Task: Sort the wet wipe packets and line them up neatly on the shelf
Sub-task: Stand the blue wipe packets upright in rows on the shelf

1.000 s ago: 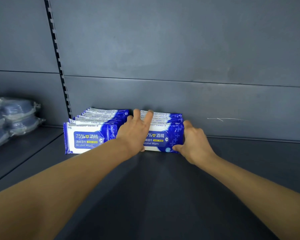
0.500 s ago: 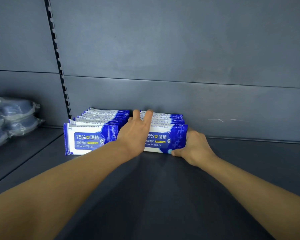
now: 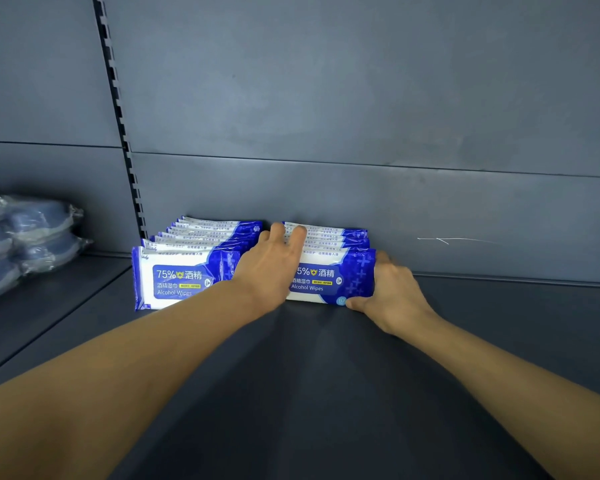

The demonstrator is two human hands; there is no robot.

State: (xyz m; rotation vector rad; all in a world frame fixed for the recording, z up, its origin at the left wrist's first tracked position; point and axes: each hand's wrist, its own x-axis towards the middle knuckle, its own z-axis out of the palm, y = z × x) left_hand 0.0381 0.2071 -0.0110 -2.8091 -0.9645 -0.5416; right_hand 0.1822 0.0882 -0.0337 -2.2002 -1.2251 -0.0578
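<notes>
Two rows of wipe packets stand at the back of a shelf (image 3: 326,393).
Left hand (image 3: 274,268), grip spread, rests on the right row (image 3: 329,271) beside the left row (image 3: 184,271); right hand (image 3: 395,296) pinches that row's right end.

The dark shelf (image 3: 326,393) carries wipe packets on edge at its back: a left row (image 3: 174,282) and a right row (image 3: 329,271), side by side.

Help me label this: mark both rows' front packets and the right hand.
left row's front packet (image 3: 177,282), head view, blue label panel.
right row's front packet (image 3: 326,280), head view, printed front face.
right hand (image 3: 395,296), head view, back of hand.
</notes>
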